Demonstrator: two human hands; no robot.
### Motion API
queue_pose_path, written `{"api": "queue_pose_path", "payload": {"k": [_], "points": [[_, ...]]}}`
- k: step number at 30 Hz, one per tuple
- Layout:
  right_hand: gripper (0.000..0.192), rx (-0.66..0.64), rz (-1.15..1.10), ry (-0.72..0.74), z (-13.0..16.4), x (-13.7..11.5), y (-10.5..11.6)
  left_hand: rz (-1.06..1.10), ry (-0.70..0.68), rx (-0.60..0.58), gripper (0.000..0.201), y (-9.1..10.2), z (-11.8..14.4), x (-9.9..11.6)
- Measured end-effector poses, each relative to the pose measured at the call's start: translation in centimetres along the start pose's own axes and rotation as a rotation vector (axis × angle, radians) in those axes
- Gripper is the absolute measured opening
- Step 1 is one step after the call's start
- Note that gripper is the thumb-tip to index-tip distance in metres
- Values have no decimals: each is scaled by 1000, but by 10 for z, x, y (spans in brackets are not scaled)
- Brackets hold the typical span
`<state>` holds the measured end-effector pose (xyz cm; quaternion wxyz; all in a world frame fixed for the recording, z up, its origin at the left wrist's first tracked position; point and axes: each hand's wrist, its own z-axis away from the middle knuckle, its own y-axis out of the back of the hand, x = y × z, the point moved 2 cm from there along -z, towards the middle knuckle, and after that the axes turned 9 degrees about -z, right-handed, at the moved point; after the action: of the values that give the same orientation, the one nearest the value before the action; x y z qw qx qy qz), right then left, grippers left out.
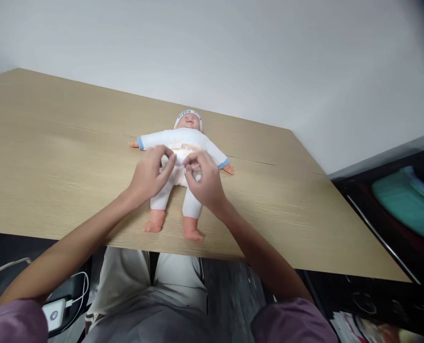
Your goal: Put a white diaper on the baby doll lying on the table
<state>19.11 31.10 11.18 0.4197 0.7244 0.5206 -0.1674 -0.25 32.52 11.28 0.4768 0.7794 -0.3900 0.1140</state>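
Note:
A baby doll (183,143) in a white suit with blue cuffs and a white cap lies on its back on the wooden table (55,157), head away from me, bare feet toward me. My left hand (149,174) pinches the white cloth at the doll's waist on its left side. My right hand (205,178) pinches the same cloth on the other side. Both hands cover the doll's belly and hips, so what lies under the fingers is hidden.
A white wall rises behind the table. At the right stands a dark unit with a teal object (408,200) inside. Below the table edge are my lap, a white charger with cable (55,312) at the left, and papers (358,326) at the lower right.

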Motion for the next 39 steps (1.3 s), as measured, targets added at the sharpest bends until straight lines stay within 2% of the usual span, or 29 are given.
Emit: {"api": "queue_pose_path", "payload": {"k": [2,4,6,9,12,15,18,21,26,32,39], "points": [[14,-154,-50,-38,32,-7,8,-29,-114,-213,30,2,22,5],[13,-292,-51,-76,58,-5,15,-26,-186,-402,32,-1,36,-2],[11,-312,-14,-113,73,5,21,5,-170,-460,31,-5,40,-15],[11,-184,56,-181,74,22,25,86,-35,-394,30,-11,32,-29],[15,-112,156,-240,62,29,17,43,33,-355,38,-18,21,-30],[16,-119,288,-233,51,25,2,-51,-5,-367,41,-27,15,-30],[17,-133,360,-212,49,22,-9,-68,-29,-326,41,-32,16,-36],[11,-107,355,-195,54,25,-12,-66,-61,-274,36,-33,18,-41],[16,-67,334,-158,62,27,-9,4,-142,-205,26,-28,21,-36],[21,-76,309,-140,64,24,-11,38,-144,-245,25,-25,21,-30],[28,-85,295,-196,63,34,-16,20,-129,-290,23,-28,18,-38]]}}
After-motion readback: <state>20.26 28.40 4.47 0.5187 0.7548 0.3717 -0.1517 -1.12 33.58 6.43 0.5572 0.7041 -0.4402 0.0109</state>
